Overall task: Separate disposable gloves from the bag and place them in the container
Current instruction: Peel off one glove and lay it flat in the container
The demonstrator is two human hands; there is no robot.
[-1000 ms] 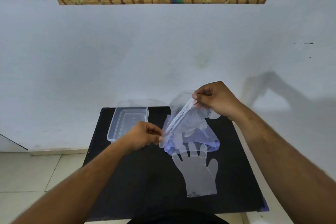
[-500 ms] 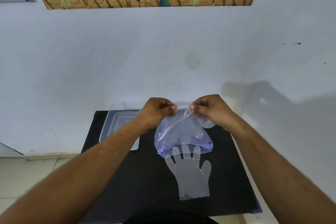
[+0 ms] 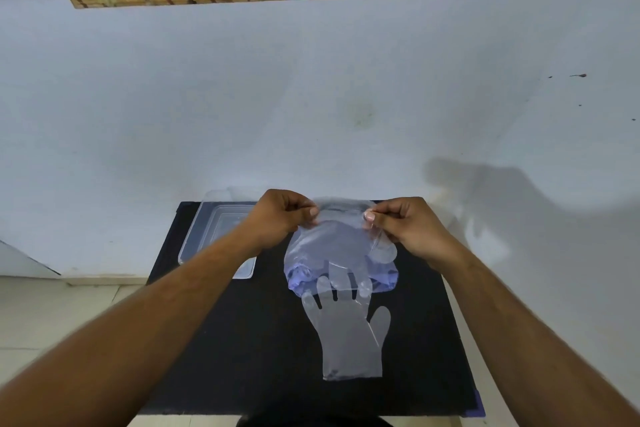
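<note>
Pale blue wall behind, and a black square worktop (image 3: 214, 374) below it. Left hand (image 3: 280, 215) and right hand (image 3: 408, 229) each pinch the top edge of the thin translucent bluish plastic bag (image 3: 337, 253) — fingers clenched on the film, holding its mouth between them, the bag hanging towards the near side. One clear plastic disposable glove (image 3: 349, 336) lies flat just near of the bag, fingertips pointing far. The clear rectangular plastic container (image 3: 207, 236) sits far-left, beside the left hand — likely the closer arm for the drop
</note>
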